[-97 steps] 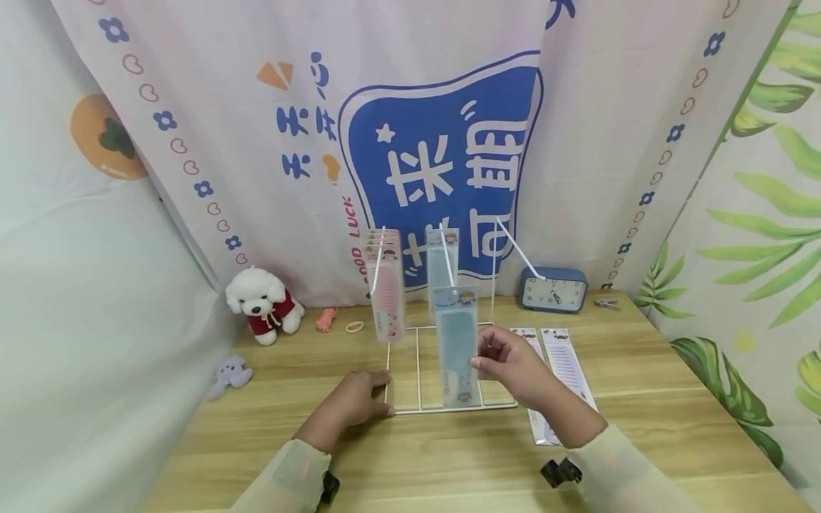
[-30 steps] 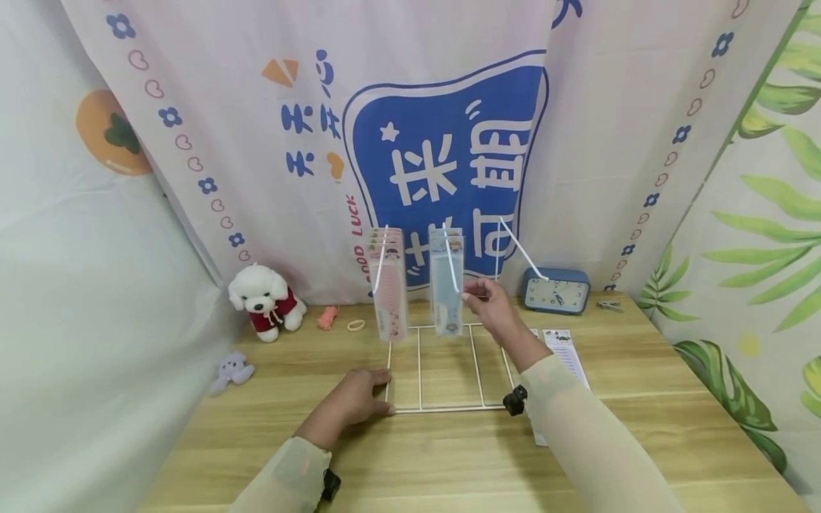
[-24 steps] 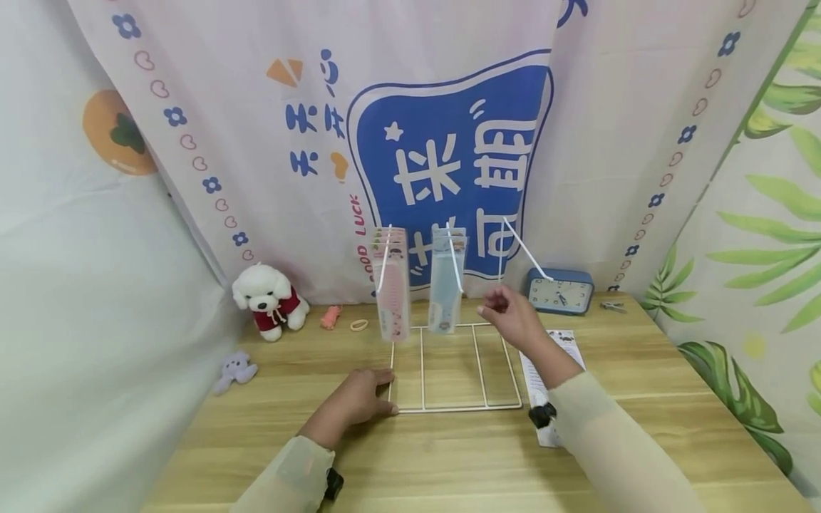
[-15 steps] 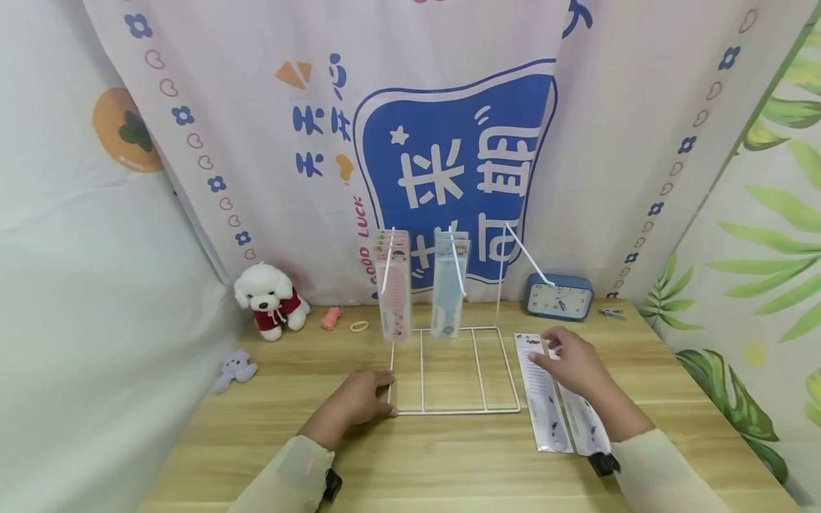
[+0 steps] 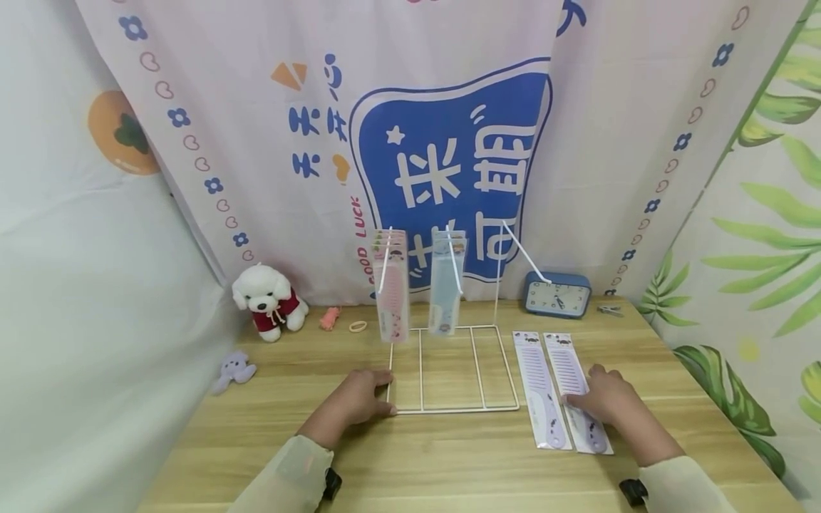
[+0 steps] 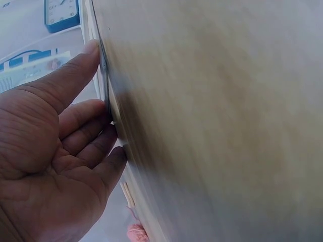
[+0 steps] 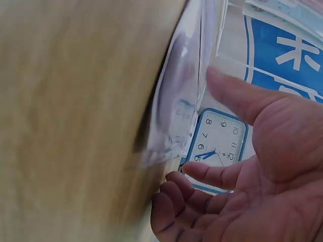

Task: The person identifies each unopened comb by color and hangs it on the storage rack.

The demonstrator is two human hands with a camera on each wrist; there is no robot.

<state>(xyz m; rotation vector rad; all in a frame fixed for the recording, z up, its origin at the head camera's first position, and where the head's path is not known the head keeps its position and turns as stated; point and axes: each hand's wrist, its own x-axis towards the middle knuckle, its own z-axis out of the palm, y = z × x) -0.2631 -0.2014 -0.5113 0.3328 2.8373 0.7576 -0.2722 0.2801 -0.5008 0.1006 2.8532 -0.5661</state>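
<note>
Left hand (image 5: 359,400): palm down on the worktop (image 5: 449,463), fingers relaxed and nearly straight, fingertips against the near left corner of the white wire rack (image 5: 449,410); it grips nothing.

Right hand (image 5: 606,399): lying on the near end of the right purple comb pack (image 5: 567,367), fingers slightly bent over the packet; the right wrist view shows the palm open beside the clear wrapper, nothing pinched.

Left purple comb pack (image 5: 539,385): flat on the worktop, just left of the right hand, touching or almost touching its twin, just right of the rack's base.

Rack base: flat wire frame between the two hands, divided into three bays.

Pink comb packs (image 5: 391,292): hanging on the rack's left hook, beyond the left hand.

Blue comb packs (image 5: 445,285): hanging on the middle hook, beside the pink ones.

Right hook (image 5: 522,253): bare white prong, beyond the purple packs.

Blue alarm clock (image 5: 556,293): far beyond the right hand, at the curtain.

Plush dog (image 5: 266,299), pink trinket (image 5: 330,318), rubber band (image 5: 356,327), grey toy (image 5: 234,370): far left of the left hand.
</note>
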